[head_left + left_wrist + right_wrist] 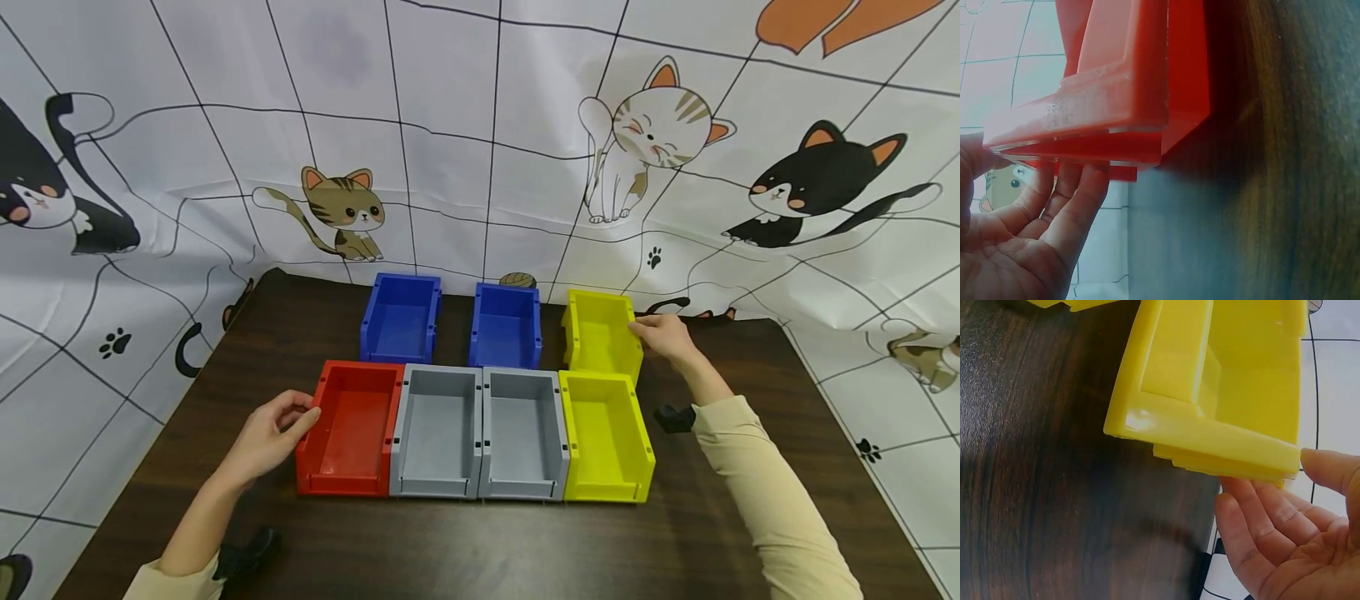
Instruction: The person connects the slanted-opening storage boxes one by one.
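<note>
My left hand (pixel 272 435) pinches the left wall of a red bin (pixel 358 421), at the left end of the front row. In the left wrist view the fingers (pixel 1079 200) lie against the outer side of that wall and the thumb is at its rim. Out to the right, my right hand (pixel 666 335) grips the right wall of the back yellow bin (pixel 600 333). The right wrist view has the thumb (pixel 1325 467) at this bin's top edge, with the fingers curled below along the outside.
Two grey bins (pixel 438 433) and another yellow bin (pixel 606 437) continue the front row, side by side. Two blue bins (pixel 401 318) stand apart behind them. All are on a dark wooden table (pixel 480 550), before a cat-print sheet (pixel 450 158).
</note>
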Tool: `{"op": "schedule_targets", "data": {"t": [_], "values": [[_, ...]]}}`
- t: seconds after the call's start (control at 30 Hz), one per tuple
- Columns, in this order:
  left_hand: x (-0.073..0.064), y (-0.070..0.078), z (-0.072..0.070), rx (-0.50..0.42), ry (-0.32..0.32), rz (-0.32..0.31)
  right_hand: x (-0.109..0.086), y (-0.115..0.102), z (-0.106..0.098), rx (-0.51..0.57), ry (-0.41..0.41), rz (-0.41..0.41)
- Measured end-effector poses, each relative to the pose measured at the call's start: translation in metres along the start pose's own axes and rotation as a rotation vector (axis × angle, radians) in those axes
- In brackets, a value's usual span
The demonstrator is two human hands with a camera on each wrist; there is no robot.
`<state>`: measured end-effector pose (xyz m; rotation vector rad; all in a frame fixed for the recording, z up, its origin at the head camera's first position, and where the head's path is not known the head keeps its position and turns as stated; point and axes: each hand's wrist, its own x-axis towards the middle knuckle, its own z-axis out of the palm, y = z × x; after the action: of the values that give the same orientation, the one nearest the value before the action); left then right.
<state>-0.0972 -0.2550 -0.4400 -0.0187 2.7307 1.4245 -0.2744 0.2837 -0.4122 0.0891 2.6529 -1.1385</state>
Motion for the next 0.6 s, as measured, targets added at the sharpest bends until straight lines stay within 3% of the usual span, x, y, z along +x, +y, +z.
{"op": "schedule_targets", "data": {"t": [0.2,0.6], "values": [[0.0002,-0.0009,-0.0003,-0.008,-0.002,-0.007,0.0027,0.0012,0.0040,0.034,0.034,0.027],[-0.0004,-0.0023,0.0005,-0.037,-0.003,0.007,0.0008,0.0022,0.0013,-0.011,0.135,0.020]]}}
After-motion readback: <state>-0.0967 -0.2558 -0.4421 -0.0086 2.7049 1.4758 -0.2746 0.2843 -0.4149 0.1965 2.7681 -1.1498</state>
